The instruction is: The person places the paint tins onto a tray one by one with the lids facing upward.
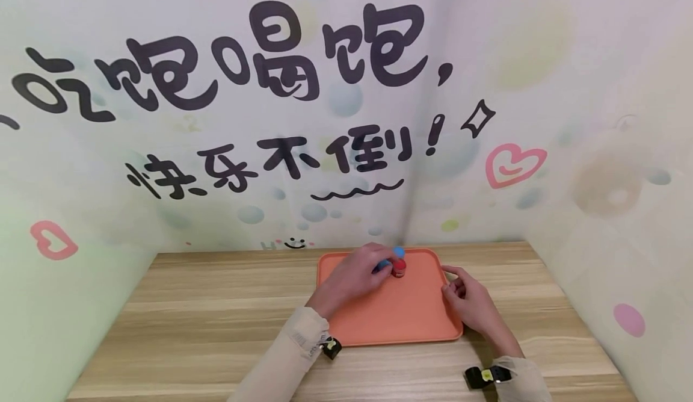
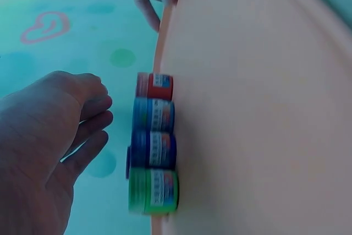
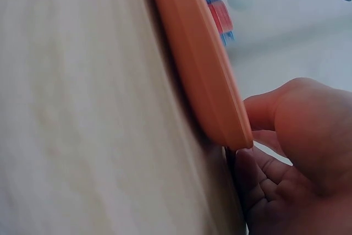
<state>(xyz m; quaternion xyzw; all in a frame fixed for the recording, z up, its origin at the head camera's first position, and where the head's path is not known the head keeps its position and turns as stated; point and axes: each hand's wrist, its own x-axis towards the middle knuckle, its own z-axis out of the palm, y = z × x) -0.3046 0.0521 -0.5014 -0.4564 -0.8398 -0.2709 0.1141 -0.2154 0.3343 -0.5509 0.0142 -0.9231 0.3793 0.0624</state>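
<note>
Several small lidded jars with white barcode labels stand close together on an orange tray (image 1: 400,312). The left wrist view shows a red jar (image 2: 164,87), a light blue jar (image 2: 157,115), a dark blue jar (image 2: 157,149) and a green jar (image 2: 155,191) in a line, with a purple edge behind them. My left hand (image 1: 363,272) hovers by the jars, its fingers loosely bent and apart from them in both wrist views. At the tray's right rim, my right hand (image 1: 472,303) holds the edge between thumb and fingers. In the head view, the left hand hides some jars.
The tray lies on a wood-grain table (image 1: 216,318). A printed wall covering (image 1: 465,209) with dark lettering and pink hearts rises behind and at both sides. Each wrist wears a black strap, such as the right strap (image 1: 484,377).
</note>
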